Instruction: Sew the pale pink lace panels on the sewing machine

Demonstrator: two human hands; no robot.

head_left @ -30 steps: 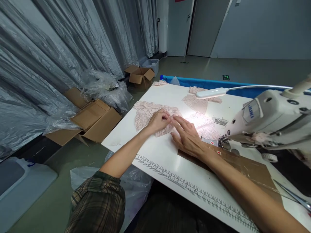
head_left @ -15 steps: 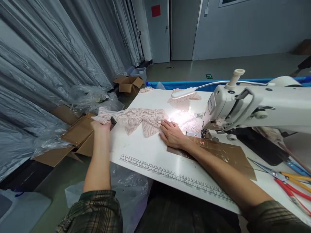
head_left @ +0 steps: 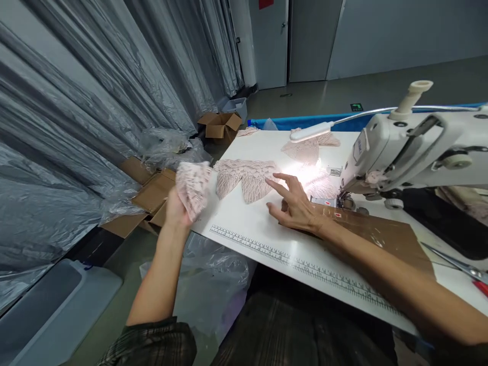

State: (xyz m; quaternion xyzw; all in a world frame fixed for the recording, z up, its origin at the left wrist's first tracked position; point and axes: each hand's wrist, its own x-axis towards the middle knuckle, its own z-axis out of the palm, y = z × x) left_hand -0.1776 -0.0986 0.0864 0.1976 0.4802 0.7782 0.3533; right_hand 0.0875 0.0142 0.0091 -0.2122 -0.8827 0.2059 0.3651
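My left hand (head_left: pixel 178 207) is closed on a bunched piece of pale pink lace (head_left: pixel 193 185), held up at the left edge of the white table (head_left: pixel 244 218). A pink lace strip with pointed scallops (head_left: pixel 256 183) lies flat on the table between my hands. My right hand (head_left: pixel 293 203) hovers at the strip's right end, fingers apart, with the index fingertip at the lace; whether it touches I cannot tell. Further right, more lace (head_left: pixel 322 184) lies under bright light beside the needle area of the white sewing machine (head_left: pixel 381 152).
A white lamp (head_left: pixel 311 131) hangs over the back, near further lace pieces (head_left: pixel 303 149). Brown sheeting (head_left: pixel 377 234) and metal scissors (head_left: pixel 453 262) lie at the right. A printed ruler (head_left: pixel 274 254) runs along the front edge. Cardboard boxes (head_left: pixel 221 126) and plastic bags stand left.
My left hand has gathered up the lace it stretched out leftward and raised it. My right hand has lifted from lying flat, its fingers spread. The view has shifted left and down.
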